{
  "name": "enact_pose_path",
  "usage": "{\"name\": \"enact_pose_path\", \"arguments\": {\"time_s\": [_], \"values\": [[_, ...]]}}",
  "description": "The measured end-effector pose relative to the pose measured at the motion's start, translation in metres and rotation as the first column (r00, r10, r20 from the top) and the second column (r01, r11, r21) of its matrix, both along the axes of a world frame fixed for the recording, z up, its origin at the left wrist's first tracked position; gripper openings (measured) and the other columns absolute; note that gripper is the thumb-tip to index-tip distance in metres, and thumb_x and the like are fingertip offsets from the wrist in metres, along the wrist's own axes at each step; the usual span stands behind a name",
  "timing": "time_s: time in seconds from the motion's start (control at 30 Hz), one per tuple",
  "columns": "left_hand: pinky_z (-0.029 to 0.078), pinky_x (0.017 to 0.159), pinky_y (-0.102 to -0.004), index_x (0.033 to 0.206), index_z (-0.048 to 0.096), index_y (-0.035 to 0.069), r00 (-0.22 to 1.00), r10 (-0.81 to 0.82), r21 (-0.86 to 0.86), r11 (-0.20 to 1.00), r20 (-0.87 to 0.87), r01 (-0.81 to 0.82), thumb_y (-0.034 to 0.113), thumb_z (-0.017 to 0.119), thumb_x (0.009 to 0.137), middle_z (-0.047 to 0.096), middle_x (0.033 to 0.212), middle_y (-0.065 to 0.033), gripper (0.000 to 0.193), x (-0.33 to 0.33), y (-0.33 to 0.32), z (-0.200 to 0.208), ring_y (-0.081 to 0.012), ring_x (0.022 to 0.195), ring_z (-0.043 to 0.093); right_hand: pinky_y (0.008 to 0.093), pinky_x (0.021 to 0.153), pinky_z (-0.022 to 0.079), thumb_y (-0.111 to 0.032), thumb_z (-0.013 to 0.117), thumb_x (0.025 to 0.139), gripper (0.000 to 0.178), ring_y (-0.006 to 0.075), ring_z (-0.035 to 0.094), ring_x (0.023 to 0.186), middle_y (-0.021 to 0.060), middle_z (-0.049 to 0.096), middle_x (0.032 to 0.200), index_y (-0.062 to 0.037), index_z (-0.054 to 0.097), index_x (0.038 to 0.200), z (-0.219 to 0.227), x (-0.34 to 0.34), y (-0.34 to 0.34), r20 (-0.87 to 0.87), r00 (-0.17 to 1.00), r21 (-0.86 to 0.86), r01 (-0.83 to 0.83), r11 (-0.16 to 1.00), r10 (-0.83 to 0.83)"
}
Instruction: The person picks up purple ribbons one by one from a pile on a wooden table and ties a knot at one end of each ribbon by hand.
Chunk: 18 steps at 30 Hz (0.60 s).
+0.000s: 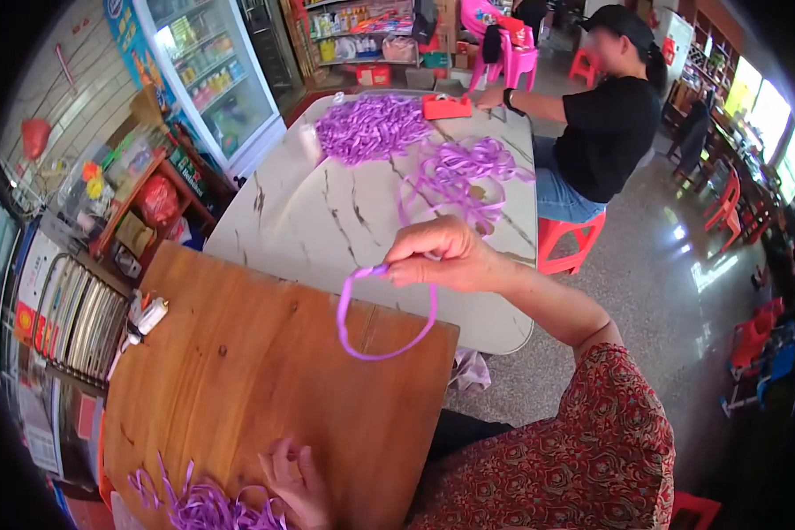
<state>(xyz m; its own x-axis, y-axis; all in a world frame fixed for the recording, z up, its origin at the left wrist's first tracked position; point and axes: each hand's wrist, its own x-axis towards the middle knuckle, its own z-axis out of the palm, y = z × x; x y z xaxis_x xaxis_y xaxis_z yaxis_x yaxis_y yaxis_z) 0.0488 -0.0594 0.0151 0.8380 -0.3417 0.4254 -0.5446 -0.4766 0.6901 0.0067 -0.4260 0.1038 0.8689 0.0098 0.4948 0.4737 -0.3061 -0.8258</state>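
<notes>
Pinched between the thumb and fingers of my right hand (442,253) is a purple ribbon loop (344,329). It hangs above the line where the wooden table (265,353) meets the marble-patterned table. My left hand (296,481), slightly blurred, is low over the wood with its fingers apart and nothing in them. Just left of it lies a tangle of purple ribbon strips (216,508), cut off by the lower edge. On the far table are a heap of purple ribbon pieces (375,128) and looser ribbon loops (473,163).
A person in black (605,124) sits on a red stool (570,243) at the far table's right, hands near a red tape dispenser (447,107). A white glue gun (147,320) lies by the wooden table's left edge, beside a wire rack (79,318). A glass-door fridge (212,75) stands behind.
</notes>
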Motion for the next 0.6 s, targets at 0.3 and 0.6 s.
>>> {"name": "enact_pose_path", "arguments": {"time_s": [0.3, 0.6], "values": [[0.048, 0.074, -0.0417, 0.101, 0.063, 0.003, 0.955, -0.130, 0.257, 0.965, 0.267, 0.060, 0.006, 0.067, 0.081, 0.060, 0.095, -0.0171, 0.021, -0.011, -0.027, -0.005, -0.0361, 0.085, 0.056, 0.0213, 0.067, 0.046, -0.009, 0.061, 0.089, 0.012, 0.0054, 0.057, 0.072, 0.0012, 0.064, 0.081, 0.0000, 0.066, 0.095, 0.038, -0.012, -0.085, 0.132, 0.880, 0.156, 0.437, 0.886, -0.457], [0.046, 0.066, -0.0392, 0.096, 0.062, 0.002, 0.979, -0.138, 0.195, 0.975, 0.150, 0.108, 0.003, 0.066, 0.075, 0.056, 0.091, -0.0147, 0.021, -0.019, -0.018, -0.023, -0.0314, 0.080, 0.057, 0.0315, 0.070, 0.050, -0.017, 0.070, 0.079, 0.033, 0.0235, 0.064, 0.076, 0.0133, 0.066, 0.091, -0.0049, 0.063, 0.109, 0.017, 0.032, -0.181, 0.682, 0.313, -0.335, 0.937, 0.098, -0.661]]}}
